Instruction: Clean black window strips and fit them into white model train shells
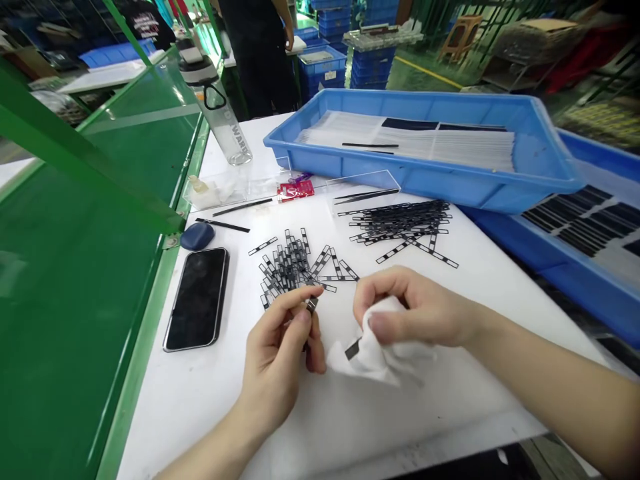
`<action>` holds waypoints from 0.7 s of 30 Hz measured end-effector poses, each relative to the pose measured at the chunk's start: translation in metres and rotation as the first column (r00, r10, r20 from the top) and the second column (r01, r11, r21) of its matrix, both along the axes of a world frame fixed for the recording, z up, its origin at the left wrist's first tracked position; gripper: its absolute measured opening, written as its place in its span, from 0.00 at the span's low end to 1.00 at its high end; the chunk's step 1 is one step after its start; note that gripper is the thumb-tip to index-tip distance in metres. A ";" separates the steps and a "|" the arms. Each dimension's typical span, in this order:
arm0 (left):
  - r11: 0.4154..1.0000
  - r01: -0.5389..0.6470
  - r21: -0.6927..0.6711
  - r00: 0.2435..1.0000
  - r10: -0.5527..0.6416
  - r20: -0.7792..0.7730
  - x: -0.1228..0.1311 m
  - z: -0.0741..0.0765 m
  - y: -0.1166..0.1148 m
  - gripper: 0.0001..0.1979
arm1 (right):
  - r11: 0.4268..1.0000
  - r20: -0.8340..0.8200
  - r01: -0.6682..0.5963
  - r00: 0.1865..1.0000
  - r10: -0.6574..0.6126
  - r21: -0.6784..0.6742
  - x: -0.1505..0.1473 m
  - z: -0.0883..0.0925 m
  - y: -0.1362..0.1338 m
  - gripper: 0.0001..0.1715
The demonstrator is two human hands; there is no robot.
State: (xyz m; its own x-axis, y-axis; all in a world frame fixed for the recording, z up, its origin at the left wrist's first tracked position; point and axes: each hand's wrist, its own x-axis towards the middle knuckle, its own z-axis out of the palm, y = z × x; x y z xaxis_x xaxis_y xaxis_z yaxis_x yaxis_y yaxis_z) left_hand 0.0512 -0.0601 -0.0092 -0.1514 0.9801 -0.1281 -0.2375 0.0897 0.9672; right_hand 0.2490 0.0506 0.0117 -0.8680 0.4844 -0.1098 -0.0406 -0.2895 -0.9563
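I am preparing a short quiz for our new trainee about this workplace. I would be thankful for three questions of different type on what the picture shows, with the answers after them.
1. Multiple choice: what does the right hand hold?
A) a bottle
B) a white cloth
C) a red packet

2. True or false: the phone lies to the left of the left hand.

3. Short answer: which is nearer to the left hand, the left heap of dark strips or the right heap of dark strips?

Key: 1. B; 2. True; 3. The left heap of dark strips.
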 end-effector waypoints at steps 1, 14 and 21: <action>0.999 0.032 0.001 0.999 -0.032 -0.010 -0.002 0.000 0.000 0.13 | 0.999 0.008 -0.036 0.999 0.036 0.031 -0.001 0.001 -0.002 0.10; 0.969 0.244 0.025 0.953 -0.235 -0.192 -0.004 0.002 -0.001 0.17 | 0.999 0.022 0.009 1.000 -0.010 0.048 -0.007 -0.007 -0.011 0.16; 0.991 0.098 0.086 0.980 -0.081 -0.181 -0.002 0.004 0.003 0.12 | 0.987 0.048 0.048 0.997 -0.056 0.156 -0.007 -0.009 -0.007 0.10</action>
State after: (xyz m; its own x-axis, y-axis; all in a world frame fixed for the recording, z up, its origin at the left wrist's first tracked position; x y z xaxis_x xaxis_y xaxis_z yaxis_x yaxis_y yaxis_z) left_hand 0.0493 -0.0576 -0.0055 -0.0745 0.9971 -0.0140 -0.0573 0.0097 0.9983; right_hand 0.2424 0.0432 0.0024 -0.8364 0.5430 -0.0742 -0.0009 -0.1369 -0.9906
